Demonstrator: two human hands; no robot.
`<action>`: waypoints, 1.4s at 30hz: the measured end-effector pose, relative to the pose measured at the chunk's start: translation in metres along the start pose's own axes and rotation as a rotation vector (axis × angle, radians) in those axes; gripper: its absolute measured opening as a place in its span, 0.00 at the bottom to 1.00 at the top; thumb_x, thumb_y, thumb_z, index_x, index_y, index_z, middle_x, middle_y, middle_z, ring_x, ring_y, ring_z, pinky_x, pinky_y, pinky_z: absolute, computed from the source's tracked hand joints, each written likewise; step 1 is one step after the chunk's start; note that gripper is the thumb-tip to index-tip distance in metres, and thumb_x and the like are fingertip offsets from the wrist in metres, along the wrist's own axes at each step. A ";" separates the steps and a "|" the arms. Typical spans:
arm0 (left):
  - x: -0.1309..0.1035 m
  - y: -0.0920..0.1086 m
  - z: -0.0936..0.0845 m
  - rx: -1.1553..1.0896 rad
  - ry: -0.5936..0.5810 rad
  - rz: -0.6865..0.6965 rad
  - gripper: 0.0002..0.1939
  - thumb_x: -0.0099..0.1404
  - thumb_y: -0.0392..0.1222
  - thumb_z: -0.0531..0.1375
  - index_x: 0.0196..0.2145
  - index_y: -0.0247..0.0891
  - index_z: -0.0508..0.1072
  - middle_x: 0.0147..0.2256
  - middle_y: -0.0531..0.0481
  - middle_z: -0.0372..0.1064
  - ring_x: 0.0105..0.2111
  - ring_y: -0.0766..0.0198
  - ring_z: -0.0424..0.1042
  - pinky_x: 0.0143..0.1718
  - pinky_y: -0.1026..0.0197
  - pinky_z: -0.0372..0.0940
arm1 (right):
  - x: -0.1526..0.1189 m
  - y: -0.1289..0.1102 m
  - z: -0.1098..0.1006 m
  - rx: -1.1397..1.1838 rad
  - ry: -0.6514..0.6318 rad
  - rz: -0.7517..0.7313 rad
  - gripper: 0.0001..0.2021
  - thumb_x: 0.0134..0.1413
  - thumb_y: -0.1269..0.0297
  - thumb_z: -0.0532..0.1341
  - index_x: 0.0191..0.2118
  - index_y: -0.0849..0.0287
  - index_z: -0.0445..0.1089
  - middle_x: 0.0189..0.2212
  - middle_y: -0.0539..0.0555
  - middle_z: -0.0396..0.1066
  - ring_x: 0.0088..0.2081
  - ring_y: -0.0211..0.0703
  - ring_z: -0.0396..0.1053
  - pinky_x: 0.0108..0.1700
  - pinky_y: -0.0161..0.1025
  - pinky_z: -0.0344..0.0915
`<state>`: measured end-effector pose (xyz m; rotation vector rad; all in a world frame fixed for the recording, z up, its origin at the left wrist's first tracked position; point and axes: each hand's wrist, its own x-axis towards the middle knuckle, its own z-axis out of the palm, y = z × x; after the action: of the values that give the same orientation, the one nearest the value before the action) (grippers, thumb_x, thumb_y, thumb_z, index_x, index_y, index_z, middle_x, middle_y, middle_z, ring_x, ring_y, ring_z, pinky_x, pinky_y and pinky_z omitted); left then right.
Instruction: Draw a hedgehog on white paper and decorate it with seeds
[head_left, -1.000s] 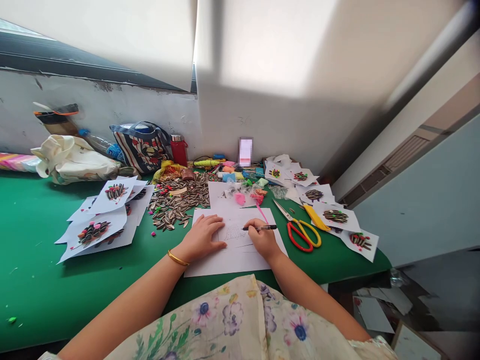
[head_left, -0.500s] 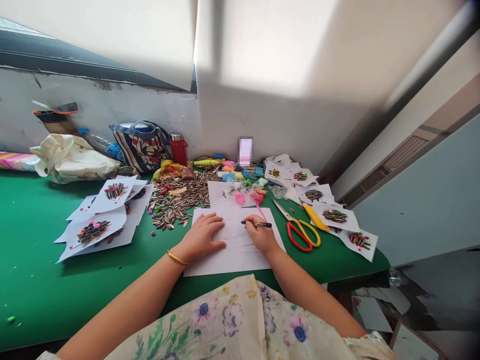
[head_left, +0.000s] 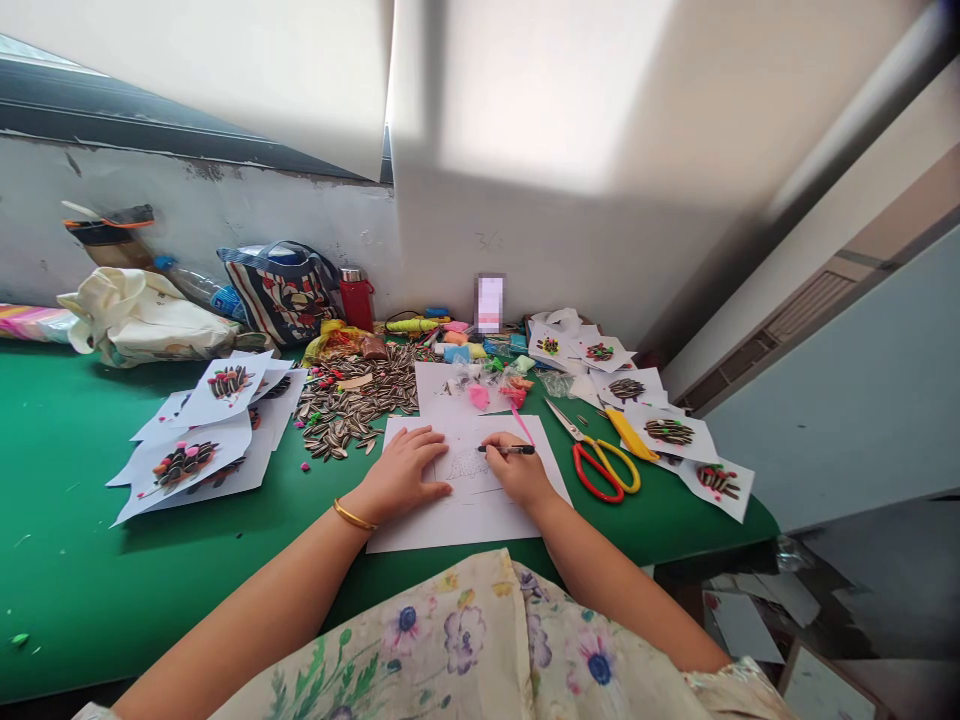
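The paper [head_left: 457, 525] lies near centre, the left hand [head_left: 405, 472] spread on it, the right hand [head_left: 517, 470] pinching a pen [head_left: 516, 450] at the drawing [head_left: 461, 466]. If the left hand eased off, the paper could slip, skewing lines.

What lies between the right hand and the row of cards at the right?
In the head view: the margin of the white paper, green tabletop, scissors with red and yellow handles, then a yellow object nearest the cards.
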<state>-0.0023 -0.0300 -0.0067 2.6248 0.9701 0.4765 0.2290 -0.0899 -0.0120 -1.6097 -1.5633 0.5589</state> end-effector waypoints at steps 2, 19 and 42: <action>0.000 0.000 0.000 -0.006 0.003 0.000 0.32 0.55 0.56 0.66 0.55 0.45 0.70 0.58 0.44 0.65 0.63 0.46 0.56 0.65 0.40 0.45 | 0.000 0.000 0.000 -0.001 0.005 0.015 0.10 0.56 0.64 0.54 0.37 0.54 0.73 0.32 0.50 0.74 0.36 0.44 0.70 0.38 0.39 0.63; 0.000 0.001 -0.002 -0.008 -0.003 0.000 0.32 0.55 0.58 0.66 0.55 0.44 0.71 0.58 0.43 0.66 0.62 0.46 0.57 0.65 0.39 0.45 | -0.002 0.000 -0.001 -0.005 0.017 0.058 0.10 0.54 0.64 0.53 0.35 0.54 0.72 0.28 0.49 0.72 0.31 0.43 0.68 0.33 0.37 0.61; 0.000 0.001 -0.002 -0.009 -0.009 -0.014 0.32 0.55 0.57 0.66 0.55 0.45 0.71 0.59 0.44 0.65 0.63 0.46 0.56 0.65 0.40 0.44 | -0.004 0.000 -0.003 0.036 0.027 0.057 0.10 0.50 0.66 0.53 0.31 0.54 0.72 0.29 0.49 0.73 0.33 0.44 0.70 0.36 0.39 0.64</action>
<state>-0.0024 -0.0305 -0.0046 2.6082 0.9809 0.4641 0.2306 -0.0947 -0.0112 -1.6326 -1.4834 0.5898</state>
